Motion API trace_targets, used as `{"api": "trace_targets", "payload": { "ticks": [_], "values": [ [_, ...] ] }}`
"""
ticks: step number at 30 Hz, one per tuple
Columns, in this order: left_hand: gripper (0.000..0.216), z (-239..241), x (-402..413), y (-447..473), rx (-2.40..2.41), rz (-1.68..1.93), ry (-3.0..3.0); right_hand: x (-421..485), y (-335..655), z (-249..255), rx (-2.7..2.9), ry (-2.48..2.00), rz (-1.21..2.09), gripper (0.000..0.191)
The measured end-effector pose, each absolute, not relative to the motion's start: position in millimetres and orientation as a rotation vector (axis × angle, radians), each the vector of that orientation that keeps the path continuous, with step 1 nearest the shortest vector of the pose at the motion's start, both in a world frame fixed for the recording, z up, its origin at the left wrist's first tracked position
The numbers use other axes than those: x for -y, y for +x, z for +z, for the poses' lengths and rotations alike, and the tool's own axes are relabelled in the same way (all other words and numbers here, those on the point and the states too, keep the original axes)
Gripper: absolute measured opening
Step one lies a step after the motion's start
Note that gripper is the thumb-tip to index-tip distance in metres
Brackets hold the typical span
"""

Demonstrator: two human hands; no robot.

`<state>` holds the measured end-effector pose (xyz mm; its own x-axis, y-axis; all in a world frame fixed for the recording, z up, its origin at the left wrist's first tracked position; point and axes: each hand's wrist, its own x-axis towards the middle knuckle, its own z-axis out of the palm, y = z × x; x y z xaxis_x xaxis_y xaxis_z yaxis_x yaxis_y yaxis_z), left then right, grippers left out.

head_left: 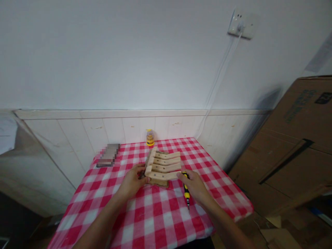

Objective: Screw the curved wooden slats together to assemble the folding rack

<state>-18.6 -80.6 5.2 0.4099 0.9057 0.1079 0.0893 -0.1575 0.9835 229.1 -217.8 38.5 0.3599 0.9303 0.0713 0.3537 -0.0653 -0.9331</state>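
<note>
A small wooden slatted rack of pale wood sits over a brown board-like piece near the middle of the table. Screw heads dot its bent slats. My left hand is closed on the rack's left front corner, thumb in front and fingers behind. At the right end of the nearest slat, my right hand touches the wood with its fingertips. That same hand also has a black-and-yellow screwdriver tucked in it, tip pointing down towards me. Its palm side is hidden.
A red-and-white checked cloth covers the table. At the back stands a clear jar with a yellow base. A blurred dark flat rectangle lies at the left. Large cardboard boxes lean on the right; a wall socket has a cable.
</note>
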Motion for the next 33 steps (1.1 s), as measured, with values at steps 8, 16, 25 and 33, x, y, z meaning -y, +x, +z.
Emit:
{"api": "trace_targets", "payload": {
  "ticks": [8, 16, 25, 33],
  "values": [
    [0.040, -1, 82, -17, -0.881, 0.911, 1.513, 218, 230, 39, 1.179, -1.652, 0.702, 0.038],
    [0.047, -1, 79, -19, -0.873, 0.884, 1.516, 224, 237, 60, 1.102, -1.689, 0.470, 0.044],
    [0.051, -4, 77, -18, -0.861, 0.880, 1.551, 204, 215, 90, 1.157, -1.320, 0.594, 0.036],
    [0.046, -5, 74, -18, -0.838, 0.887, 1.604, 177, 187, 75, 1.572, -1.356, 0.353, 0.040]
  ]
}}
